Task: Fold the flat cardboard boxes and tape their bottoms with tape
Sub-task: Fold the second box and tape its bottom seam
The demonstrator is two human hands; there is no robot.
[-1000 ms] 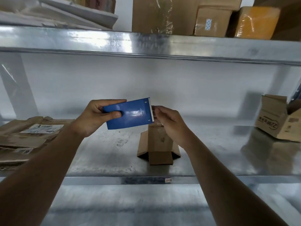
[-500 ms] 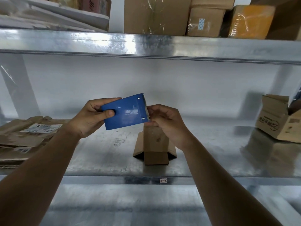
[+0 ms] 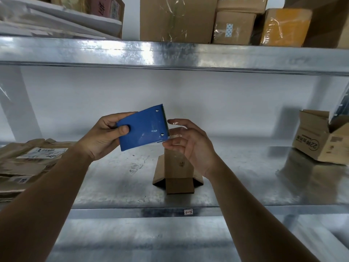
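Metal shelving (image 3: 117,188) carries our small folded cardboard box (image 3: 177,167), standing upright near the front edge. Above it our left hand (image 3: 103,136) grips the blue tape dispenser (image 3: 144,132), while our right hand (image 3: 190,143) pinches clear tape (image 3: 175,132) at its toothed edge.

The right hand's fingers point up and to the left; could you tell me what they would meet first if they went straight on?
Probably the toothed edge of the blue tape dispenser in the left hand; the right hand fingertips are beside it, though depth is unclear.
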